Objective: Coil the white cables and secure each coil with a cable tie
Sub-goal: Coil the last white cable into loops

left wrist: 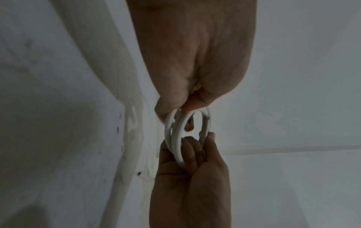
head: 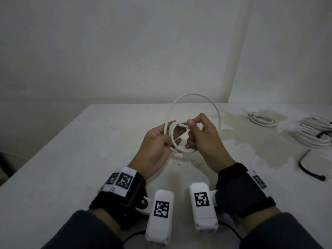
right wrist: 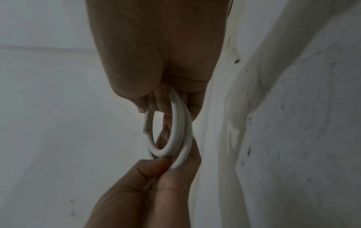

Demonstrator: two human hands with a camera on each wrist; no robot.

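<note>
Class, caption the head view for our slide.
Left hand and right hand wind a thin white round cable into a coil.

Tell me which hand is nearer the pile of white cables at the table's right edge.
Right. The right hand is between the pile of white cables and the left hand, which is farther away; both hold one coil.
</note>
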